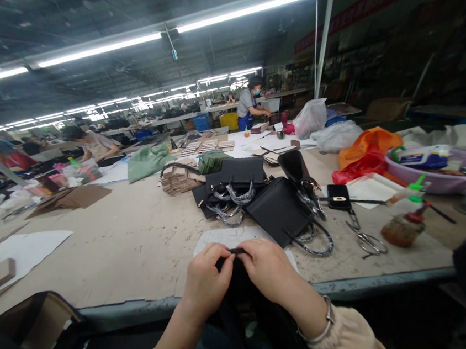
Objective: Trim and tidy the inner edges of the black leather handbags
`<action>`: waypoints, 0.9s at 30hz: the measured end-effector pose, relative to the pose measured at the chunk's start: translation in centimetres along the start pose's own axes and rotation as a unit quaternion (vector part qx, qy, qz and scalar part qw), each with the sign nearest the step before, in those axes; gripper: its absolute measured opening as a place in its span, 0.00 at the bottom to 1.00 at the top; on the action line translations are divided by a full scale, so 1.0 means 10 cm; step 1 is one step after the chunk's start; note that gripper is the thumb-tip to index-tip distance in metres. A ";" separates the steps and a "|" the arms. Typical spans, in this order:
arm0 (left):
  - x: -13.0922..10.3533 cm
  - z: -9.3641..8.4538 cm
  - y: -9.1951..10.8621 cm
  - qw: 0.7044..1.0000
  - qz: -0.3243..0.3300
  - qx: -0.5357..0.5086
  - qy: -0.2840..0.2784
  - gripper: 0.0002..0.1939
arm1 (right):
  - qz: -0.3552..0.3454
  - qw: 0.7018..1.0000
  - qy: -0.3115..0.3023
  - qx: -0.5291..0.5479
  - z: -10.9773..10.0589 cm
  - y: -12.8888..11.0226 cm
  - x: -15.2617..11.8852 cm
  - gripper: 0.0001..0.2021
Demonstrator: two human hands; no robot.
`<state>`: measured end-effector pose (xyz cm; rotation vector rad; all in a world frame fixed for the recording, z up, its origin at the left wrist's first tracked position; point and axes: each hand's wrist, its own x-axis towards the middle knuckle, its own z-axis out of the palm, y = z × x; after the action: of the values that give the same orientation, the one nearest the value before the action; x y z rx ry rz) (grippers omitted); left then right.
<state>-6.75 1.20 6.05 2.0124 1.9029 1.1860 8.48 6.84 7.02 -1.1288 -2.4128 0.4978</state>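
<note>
At the table's front edge, my left hand [209, 275] pinches one end of a narrow black strip [236, 250]. My right hand [267, 267] grips the strip from the other side, fingers closed. Dark material hangs below both hands, and I cannot make out whether it joins the strip. A white sheet [226, 235] lies on the table just beyond my fingers. Past it is a pile of black handbags [281, 210], their handles wrapped in clear plastic.
Right of the bags lie a phone [339, 198], scissors [369, 243], a glue bottle [403, 228] and a purple basin [444, 183]. Brown card pieces [180, 180] and green cloth [149, 161] sit behind. A dark bag [32, 323] is at lower left. Co-workers are farther off.
</note>
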 end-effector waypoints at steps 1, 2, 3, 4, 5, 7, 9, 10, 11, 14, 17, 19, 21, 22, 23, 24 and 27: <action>0.00 0.00 0.00 1.000 0.001 -0.001 0.001 0.05 | 0.000 1.000 0.000 0.001 0.00 0.00 0.00 0.11; 0.00 0.00 0.00 1.000 0.002 -0.002 0.001 0.05 | 0.000 1.000 -0.001 0.003 0.00 0.00 -0.01 0.11; 0.00 0.00 0.00 1.000 0.002 -0.002 0.001 0.05 | 0.000 1.000 -0.002 0.005 -0.01 0.00 -0.01 0.11; -0.01 0.00 0.00 1.000 0.002 -0.002 0.001 0.05 | 0.000 1.000 -0.003 0.007 -0.01 0.00 -0.01 0.11; -0.01 0.01 0.00 1.000 0.001 -0.002 0.001 0.05 | 0.001 1.000 -0.003 0.008 -0.01 0.00 -0.02 0.11; -0.01 0.01 0.01 1.000 -0.002 -0.001 -0.001 0.05 | 0.002 1.000 -0.001 0.009 -0.01 0.00 -0.03 0.11; -0.01 0.02 0.01 1.000 -0.003 -0.002 -0.001 0.05 | 0.002 1.000 0.002 0.009 -0.01 0.01 -0.03 0.11; -0.01 0.02 0.02 1.000 -0.003 -0.002 -0.001 0.05 | 0.003 1.000 0.003 0.008 -0.01 0.01 -0.03 0.11; -0.01 0.02 0.02 1.000 -0.002 -0.003 0.000 0.05 | 0.004 1.000 0.002 0.006 -0.01 0.01 -0.03 0.11; -0.02 0.03 0.01 1.000 0.000 -0.006 0.003 0.05 | 0.008 1.000 -0.004 0.001 0.00 0.02 -0.03 0.11; -0.01 0.04 0.01 1.000 0.006 -0.006 0.007 0.05 | 0.010 1.000 -0.005 0.002 0.01 0.03 -0.02 0.11; -0.01 0.04 0.02 1.000 0.008 -0.003 0.010 0.05 | 0.013 1.000 -0.002 0.002 0.01 0.03 -0.02 0.11; -0.01 0.03 0.03 1.000 0.005 0.001 0.010 0.05 | 0.013 1.000 0.001 0.003 0.01 0.03 -0.03 0.11; -0.01 0.03 0.03 1.000 0.004 0.001 0.009 0.05 | 0.012 1.000 0.001 0.003 0.01 0.03 -0.03 0.11; -0.01 0.03 0.03 1.000 0.004 0.001 0.008 0.05 | 0.011 1.000 0.002 0.005 0.01 0.02 -0.03 0.11; -0.01 0.02 0.03 1.000 0.003 0.001 0.007 0.05 | 0.009 1.000 0.003 0.007 0.01 0.02 -0.03 0.11; -0.01 0.02 0.03 1.000 0.002 0.001 0.007 0.05 | 0.007 1.000 0.004 0.010 0.01 0.01 -0.03 0.11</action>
<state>-6.41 1.09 6.02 2.0149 1.9080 1.2038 8.67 6.71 6.83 -1.1377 -2.3897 0.5185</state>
